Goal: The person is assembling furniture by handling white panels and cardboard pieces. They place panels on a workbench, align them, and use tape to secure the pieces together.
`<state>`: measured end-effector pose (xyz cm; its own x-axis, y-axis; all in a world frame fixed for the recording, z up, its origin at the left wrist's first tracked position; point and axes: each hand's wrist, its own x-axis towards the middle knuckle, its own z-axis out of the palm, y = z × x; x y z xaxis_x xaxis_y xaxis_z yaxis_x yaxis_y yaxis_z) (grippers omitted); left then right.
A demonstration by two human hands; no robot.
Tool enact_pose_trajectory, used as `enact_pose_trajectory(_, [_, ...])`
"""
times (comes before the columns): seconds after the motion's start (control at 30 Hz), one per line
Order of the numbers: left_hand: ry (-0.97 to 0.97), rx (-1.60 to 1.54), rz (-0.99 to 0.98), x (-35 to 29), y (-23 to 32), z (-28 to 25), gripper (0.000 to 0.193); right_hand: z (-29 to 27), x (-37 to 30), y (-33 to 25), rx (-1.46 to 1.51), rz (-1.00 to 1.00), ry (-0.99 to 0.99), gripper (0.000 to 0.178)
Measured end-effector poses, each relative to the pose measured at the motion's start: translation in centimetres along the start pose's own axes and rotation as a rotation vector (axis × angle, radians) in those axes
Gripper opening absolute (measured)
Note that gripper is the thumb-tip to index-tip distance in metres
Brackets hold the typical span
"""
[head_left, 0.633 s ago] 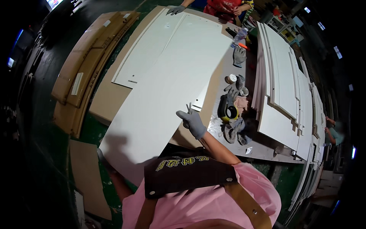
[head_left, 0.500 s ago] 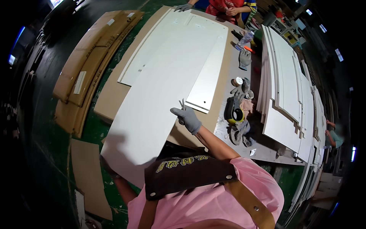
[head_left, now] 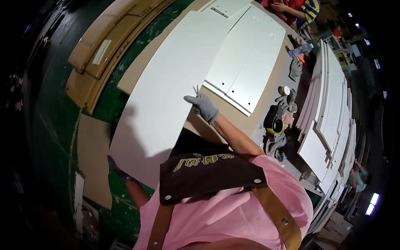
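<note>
A long white panel (head_left: 162, 83) slants from the far middle down to my body. My right hand (head_left: 204, 107), in a grey glove, is closed on its right edge with the thumb on top. A small pointed metal tool, perhaps scissors (head_left: 196, 89), sticks up from the same hand. My left hand (head_left: 118, 167), in a dark glove, holds the panel's near left corner; its fingers are partly hidden. Beyond my right hand, more white panels (head_left: 250, 58) with dark holes lie on a brown board (head_left: 216, 99) on the table.
Brown cartons (head_left: 93, 62) lie stacked to the left. On the right are a yellow-and-black tape roll (head_left: 273, 121), spare gloves (head_left: 296, 68), a plastic bottle (head_left: 301, 50) and stacked white panels (head_left: 329, 121). A co-worker's arm (head_left: 293, 11) shows at the far side. Cardboard (head_left: 93, 154) lies on the green floor.
The panel has shifted left across the others, uncovering more of the holed panels beneath. A co-worker's gloved hand at the far end is out of view. My view has turned a little.
</note>
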<state>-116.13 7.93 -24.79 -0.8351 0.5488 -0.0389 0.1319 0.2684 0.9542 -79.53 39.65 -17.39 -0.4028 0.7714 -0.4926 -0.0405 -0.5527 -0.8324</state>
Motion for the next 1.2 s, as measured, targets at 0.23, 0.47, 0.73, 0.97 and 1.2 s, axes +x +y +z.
enact_pose_trajectory(0.23, [-0.064,0.377,0.523,1.3,4.6,1.6,0.049,0.0,3.8,-0.5,0.118,0.029,-0.136,0.029])
enact_pose_trajectory(0.47, [0.146,0.392,0.991,4.1,12.8,3.7,0.053,0.1,8.5,-4.6,-0.315,-0.097,0.105,0.04])
enact_pose_trajectory(0.73, [-0.517,0.358,1.225,-0.1,24.0,11.2,0.027,-1.6,4.5,-13.7,0.28,-0.347,-0.003,0.056])
enact_pose_trajectory(0.97, [-0.962,0.495,1.452,-0.6,23.0,18.0,0.025,-5.8,6.5,-7.2,0.366,-0.151,0.054,0.02])
enact_pose_trajectory(1.2, [-0.906,0.505,1.533,2.7,17.6,24.8,0.029,-9.8,14.8,-6.0,-0.014,-0.074,0.24,0.029])
